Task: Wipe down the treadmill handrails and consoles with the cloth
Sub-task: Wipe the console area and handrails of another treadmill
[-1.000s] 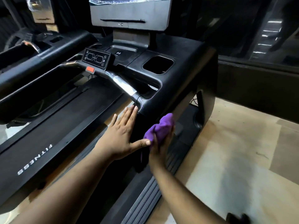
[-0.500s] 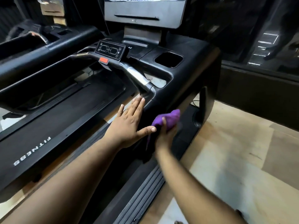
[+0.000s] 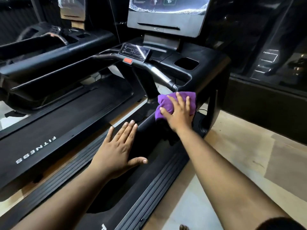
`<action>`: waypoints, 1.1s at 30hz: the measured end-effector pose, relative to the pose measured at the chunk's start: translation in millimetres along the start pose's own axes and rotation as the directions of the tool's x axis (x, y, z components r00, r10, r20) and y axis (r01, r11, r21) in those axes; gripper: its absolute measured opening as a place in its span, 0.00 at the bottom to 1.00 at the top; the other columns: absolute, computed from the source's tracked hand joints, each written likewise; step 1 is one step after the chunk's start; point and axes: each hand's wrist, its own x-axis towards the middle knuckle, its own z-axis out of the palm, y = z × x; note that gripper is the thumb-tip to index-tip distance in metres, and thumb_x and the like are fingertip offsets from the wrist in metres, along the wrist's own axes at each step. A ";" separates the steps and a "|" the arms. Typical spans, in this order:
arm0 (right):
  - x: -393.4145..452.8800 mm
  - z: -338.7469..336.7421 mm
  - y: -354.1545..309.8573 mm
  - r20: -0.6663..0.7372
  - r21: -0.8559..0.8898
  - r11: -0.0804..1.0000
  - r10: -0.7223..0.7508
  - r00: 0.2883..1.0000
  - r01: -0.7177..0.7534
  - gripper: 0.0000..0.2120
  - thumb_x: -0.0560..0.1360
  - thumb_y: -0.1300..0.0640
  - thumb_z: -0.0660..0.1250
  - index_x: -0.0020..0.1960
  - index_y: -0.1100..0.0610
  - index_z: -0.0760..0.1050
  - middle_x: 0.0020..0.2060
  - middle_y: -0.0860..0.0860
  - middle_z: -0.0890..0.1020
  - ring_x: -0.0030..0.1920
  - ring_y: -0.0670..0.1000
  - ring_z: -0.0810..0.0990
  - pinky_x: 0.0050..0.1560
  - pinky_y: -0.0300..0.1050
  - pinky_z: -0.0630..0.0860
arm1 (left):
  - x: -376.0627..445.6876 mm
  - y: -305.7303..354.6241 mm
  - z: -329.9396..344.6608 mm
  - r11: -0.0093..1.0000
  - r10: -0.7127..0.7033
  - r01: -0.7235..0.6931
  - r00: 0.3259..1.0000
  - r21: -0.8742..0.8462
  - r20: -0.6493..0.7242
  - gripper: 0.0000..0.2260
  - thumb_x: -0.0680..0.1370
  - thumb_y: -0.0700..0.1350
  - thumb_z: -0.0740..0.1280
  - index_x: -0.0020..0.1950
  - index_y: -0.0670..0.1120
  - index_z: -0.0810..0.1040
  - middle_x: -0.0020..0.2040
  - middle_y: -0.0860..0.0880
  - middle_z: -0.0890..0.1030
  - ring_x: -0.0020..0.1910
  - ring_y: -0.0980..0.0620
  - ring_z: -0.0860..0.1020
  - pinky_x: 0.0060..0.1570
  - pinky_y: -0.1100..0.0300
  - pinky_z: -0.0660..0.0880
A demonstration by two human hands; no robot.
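Cloth: the purple cloth (image 3: 174,103) is bunched on the near end of the right handrail (image 3: 149,123), just below the point where the silver grip bar (image 3: 162,77) meets the black console housing (image 3: 207,63).
Right hand: the right hand (image 3: 180,113) lies on top of the cloth with its fingers (image 3: 180,99) spread and nearly straight, pressing it flat against the rail, not clenched round it.
Left hand: the left hand (image 3: 116,153) is released, holding nothing, palm down with straight fingers on the black rail nearer the person; it looks like a brace.
Step in hand: by my reading, wiping the right handrail where it joins the console.
How to do it well: keep the palm's weight on the cloth so the whole pad stays in contact; stroke along the rail's length, then wrap the cloth over the rounded edge so the sides and underside are reached.
Next reach: the grip bar, the small control panel (image 3: 134,53) and the cup recess (image 3: 186,63) appear yet to be covered; the screen (image 3: 166,19) calls for lighter pressure.
Watch for: the red stop button (image 3: 127,60); wipe round it gently.
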 end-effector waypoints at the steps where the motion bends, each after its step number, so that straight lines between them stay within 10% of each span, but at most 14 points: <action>1: -2.9 4.7 -5.2 -0.020 0.021 0.998 0.065 0.998 -0.065 0.32 0.76 0.33 0.65 0.78 0.36 0.61 0.83 0.41 0.51 0.82 0.54 0.42 0.75 0.74 0.54 | -4.9 -1.4 -0.2 1.000 -0.007 0.007 1.000 0.003 -0.006 0.51 0.72 0.82 0.42 0.83 0.48 0.37 0.83 0.49 0.40 0.83 0.50 0.41 0.81 0.41 0.42; 10: -132.1 44.3 -35.8 0.084 -0.024 0.970 -0.238 0.968 0.241 0.43 0.71 0.23 0.55 0.81 0.38 0.54 0.83 0.45 0.48 0.83 0.56 0.40 0.77 0.73 0.50 | -71.9 -20.4 2.1 0.998 -0.047 0.048 0.999 0.039 -0.027 0.52 0.72 0.82 0.41 0.84 0.47 0.43 0.83 0.49 0.45 0.82 0.49 0.45 0.79 0.35 0.51; 16: -114.7 37.3 -79.0 0.059 0.012 0.993 0.118 0.991 -0.118 0.36 0.76 0.29 0.60 0.80 0.36 0.56 0.83 0.42 0.46 0.82 0.54 0.38 0.72 0.80 0.51 | -92.7 -25.0 -3.3 0.997 -0.077 0.077 0.997 -0.026 0.017 0.52 0.67 0.83 0.34 0.81 0.51 0.32 0.81 0.53 0.33 0.80 0.53 0.33 0.80 0.36 0.41; 24: -179.2 43.7 -78.0 0.308 -0.154 0.872 -0.404 0.861 0.464 0.43 0.68 0.22 0.52 0.81 0.33 0.50 0.83 0.39 0.45 0.81 0.48 0.35 0.70 0.83 0.40 | -94.9 -32.2 -5.3 0.869 -0.249 0.154 0.957 -0.470 -0.147 0.55 0.67 0.84 0.43 0.85 0.51 0.45 0.83 0.57 0.41 0.81 0.59 0.44 0.80 0.41 0.44; 29: -159.1 63.6 -87.4 -0.008 -0.016 0.990 -0.139 0.990 0.139 0.40 0.70 0.25 0.54 0.79 0.40 0.63 0.83 0.47 0.54 0.83 0.54 0.44 0.71 0.81 0.52 | -95.2 -29.3 -4.6 0.874 -0.289 0.199 0.947 -0.443 -0.143 0.52 0.70 0.83 0.43 0.85 0.52 0.47 0.85 0.55 0.45 0.82 0.57 0.47 0.80 0.38 0.47; 33: -234.0 100.7 -110.0 -0.073 0.049 0.953 -0.295 0.953 0.299 0.36 0.76 0.27 0.55 0.79 0.42 0.64 0.82 0.49 0.59 0.82 0.59 0.49 0.73 0.75 0.59 | -101.2 -26.7 -4.1 0.816 -0.342 0.181 0.917 -0.549 -0.205 0.42 0.76 0.73 0.53 0.84 0.53 0.51 0.84 0.55 0.50 0.82 0.56 0.53 0.80 0.39 0.50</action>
